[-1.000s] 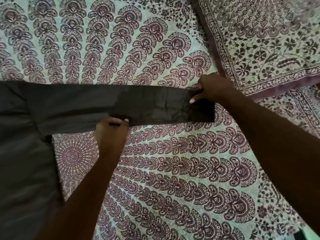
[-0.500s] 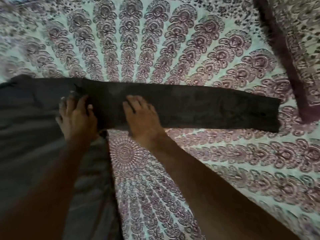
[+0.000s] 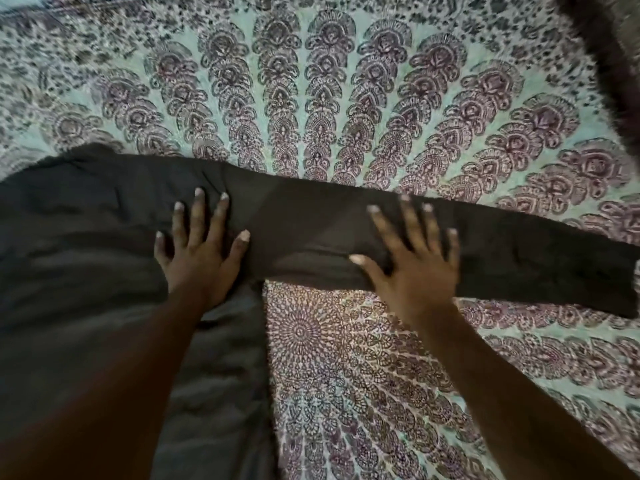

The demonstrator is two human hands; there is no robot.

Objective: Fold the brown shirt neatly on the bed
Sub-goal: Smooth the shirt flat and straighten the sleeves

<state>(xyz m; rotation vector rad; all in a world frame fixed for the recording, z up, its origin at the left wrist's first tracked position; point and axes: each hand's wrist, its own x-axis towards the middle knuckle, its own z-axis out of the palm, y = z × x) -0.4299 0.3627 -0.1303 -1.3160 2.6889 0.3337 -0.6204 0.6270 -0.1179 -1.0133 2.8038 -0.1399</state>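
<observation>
The left hand (image 3: 199, 258) and right hand (image 3: 412, 268) no longer pinch the sleeve (image 3: 519, 258); they press it flat, each grip wide open and empty. The brown shirt (image 3: 86, 237) lies on the bed (image 3: 346, 98) at 9 o'clock, ready for folding

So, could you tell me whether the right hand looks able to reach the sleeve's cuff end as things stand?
Probably yes. The right hand lies flat on the sleeve partway along, and the cuff end lies flat on the bedspread further to the right, with nothing over it or between.
</observation>
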